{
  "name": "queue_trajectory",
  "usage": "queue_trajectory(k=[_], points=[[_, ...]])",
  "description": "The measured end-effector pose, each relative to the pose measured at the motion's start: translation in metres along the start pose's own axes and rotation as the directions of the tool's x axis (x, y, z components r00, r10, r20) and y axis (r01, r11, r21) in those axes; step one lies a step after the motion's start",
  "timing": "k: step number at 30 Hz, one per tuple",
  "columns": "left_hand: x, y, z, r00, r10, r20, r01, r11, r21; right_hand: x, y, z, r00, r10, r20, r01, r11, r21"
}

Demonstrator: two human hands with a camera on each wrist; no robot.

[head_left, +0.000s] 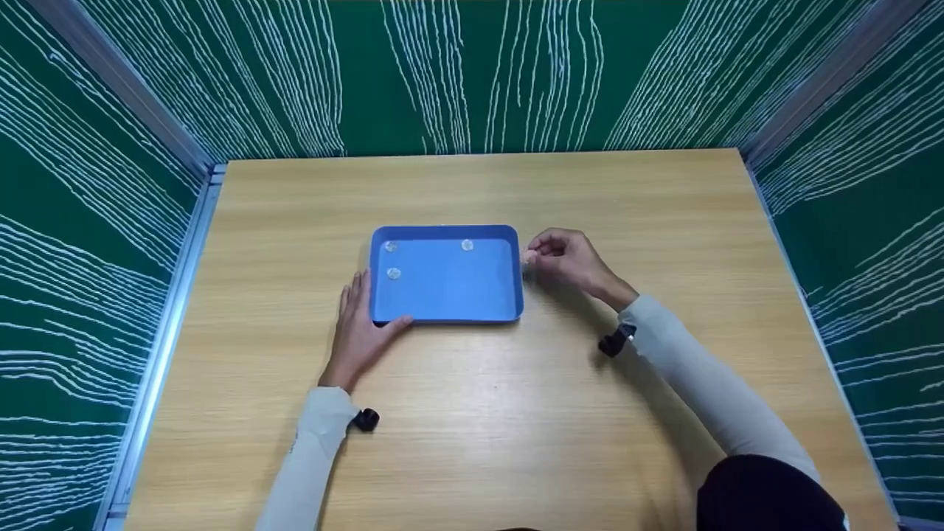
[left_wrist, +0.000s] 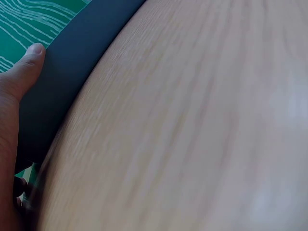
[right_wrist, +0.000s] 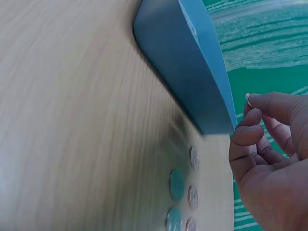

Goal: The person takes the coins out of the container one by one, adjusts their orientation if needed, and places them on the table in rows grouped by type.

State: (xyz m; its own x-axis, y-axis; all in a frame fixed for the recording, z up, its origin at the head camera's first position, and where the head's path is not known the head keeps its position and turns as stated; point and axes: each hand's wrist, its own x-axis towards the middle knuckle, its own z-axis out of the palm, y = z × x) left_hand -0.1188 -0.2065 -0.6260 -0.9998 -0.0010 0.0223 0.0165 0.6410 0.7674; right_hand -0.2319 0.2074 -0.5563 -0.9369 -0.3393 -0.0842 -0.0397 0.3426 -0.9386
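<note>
A shallow blue tray (head_left: pixel 446 284) lies on the wooden table with three small shiny discs (head_left: pixel 467 245) in it, two at the left and one near the far wall. My left hand (head_left: pixel 359 328) rests against the tray's near left corner, its fingers straight along the left side and its thumb at the front wall. In the left wrist view the thumb (left_wrist: pixel 30 65) touches the dark tray wall (left_wrist: pixel 62 62). Beside the tray's right wall, my right hand (head_left: pixel 571 258) pinches a small pale piece (right_wrist: pixel 248 99), mostly hidden by the fingertips.
Several round discs (right_wrist: pixel 193 197), some silvery and some greenish, show beside the tray in the right wrist view; the head view does not show them. The wooden table (head_left: pixel 472 428) is bordered by green walls (head_left: pixel 649 88) with white lines.
</note>
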Motion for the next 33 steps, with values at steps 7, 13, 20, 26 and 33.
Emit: queue_trajectory(k=[7,13,20,26,33], points=[[0.001,-0.001,0.001,1.000,0.002,-0.005,-0.002,1.000,0.004,-0.010,0.018,-0.023,0.999,0.031,-0.029,-0.031,1.000,-0.006],[0.001,0.000,0.001,1.000,-0.004,0.000,0.004,1.000,0.014,-0.016,0.040,-0.039,0.993,0.060,-0.102,-0.062,0.998,-0.019],[0.001,0.000,0.000,1.000,-0.010,0.000,0.010,1.000,0.009,-0.023,0.060,-0.055,0.986,0.051,-0.160,-0.070,0.991,-0.116],[0.002,0.000,0.001,1.000,-0.010,-0.005,0.010,1.000,0.019,-0.030,0.066,-0.070,0.976,0.055,-0.212,-0.076,0.993,-0.094],[0.002,-0.001,0.001,1.000,-0.008,-0.011,0.008,1.000,0.027,-0.036,0.071,-0.084,0.970,0.056,-0.238,-0.080,0.993,-0.091]])
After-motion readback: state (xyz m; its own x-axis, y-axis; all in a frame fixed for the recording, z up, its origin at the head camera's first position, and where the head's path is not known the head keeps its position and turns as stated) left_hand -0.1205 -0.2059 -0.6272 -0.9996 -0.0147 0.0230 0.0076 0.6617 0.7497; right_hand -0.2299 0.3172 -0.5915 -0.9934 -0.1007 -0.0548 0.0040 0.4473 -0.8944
